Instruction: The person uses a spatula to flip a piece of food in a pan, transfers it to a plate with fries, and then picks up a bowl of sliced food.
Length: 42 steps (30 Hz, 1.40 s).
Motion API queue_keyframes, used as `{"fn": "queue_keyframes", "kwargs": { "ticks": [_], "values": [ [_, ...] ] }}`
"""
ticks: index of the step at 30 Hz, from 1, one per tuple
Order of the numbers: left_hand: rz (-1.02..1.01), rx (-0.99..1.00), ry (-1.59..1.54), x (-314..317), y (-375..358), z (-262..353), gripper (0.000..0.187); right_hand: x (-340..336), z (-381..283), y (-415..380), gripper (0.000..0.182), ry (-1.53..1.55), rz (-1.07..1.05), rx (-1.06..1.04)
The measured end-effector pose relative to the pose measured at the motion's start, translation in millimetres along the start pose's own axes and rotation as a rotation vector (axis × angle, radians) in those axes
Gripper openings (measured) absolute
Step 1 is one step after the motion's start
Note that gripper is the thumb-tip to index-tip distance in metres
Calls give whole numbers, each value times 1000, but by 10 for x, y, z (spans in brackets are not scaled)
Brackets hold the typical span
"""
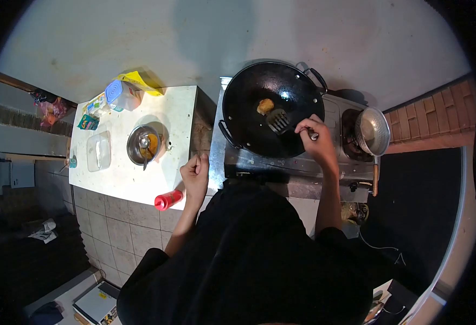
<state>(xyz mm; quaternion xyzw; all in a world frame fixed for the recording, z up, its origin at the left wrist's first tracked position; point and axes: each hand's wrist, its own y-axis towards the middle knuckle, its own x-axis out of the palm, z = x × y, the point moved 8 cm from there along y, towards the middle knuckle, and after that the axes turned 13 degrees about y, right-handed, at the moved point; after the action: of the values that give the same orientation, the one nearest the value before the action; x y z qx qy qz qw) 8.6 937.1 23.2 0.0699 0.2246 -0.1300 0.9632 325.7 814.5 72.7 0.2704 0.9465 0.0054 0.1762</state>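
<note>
My right hand (315, 140) is closed around the handle of a slotted spatula (278, 121), whose head rests inside a large black wok (249, 89). Just beyond the spatula's head, a golden-brown fried piece of food (265, 106) lies in the wok, with shiny oil around it. My left hand (195, 170) is held in a loose fist between the white table and the stove, with nothing showing in its fingers. Nearest to it on the table are a red bottle (168, 200) and a metal bowl (135, 146) containing yellow-orange batter and a spoon (145, 156).
A silver pan (376, 132) sits on the right burner of the stove (333, 167). On the white table (86, 184) are a clear plastic container (98, 151), a blue-lidded tub (121, 96), a green packet (88, 122) and a yellow packet (140, 82). The wall rises behind the stove.
</note>
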Motion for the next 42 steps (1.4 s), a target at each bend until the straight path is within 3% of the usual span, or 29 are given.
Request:
{"fn": "queue_keyframes", "kwargs": {
  "ticks": [22, 24, 27, 42],
  "values": [
    [13, 33, -42, 89, -25, 0, 50, 29, 144, 139, 10, -8, 31, -22],
    [22, 31, -26, 81, -32, 31, 50, 37, 209, 143, 8, 102, 27, 10],
    [37, 29, -19, 85, -38, 35, 50, 0, 118, 128, 8, -6, 73, -65],
    [25, 28, -40, 119, -71, 53, 49, 10, 92, 139, 10, 13, 43, -58]
  ]
}}
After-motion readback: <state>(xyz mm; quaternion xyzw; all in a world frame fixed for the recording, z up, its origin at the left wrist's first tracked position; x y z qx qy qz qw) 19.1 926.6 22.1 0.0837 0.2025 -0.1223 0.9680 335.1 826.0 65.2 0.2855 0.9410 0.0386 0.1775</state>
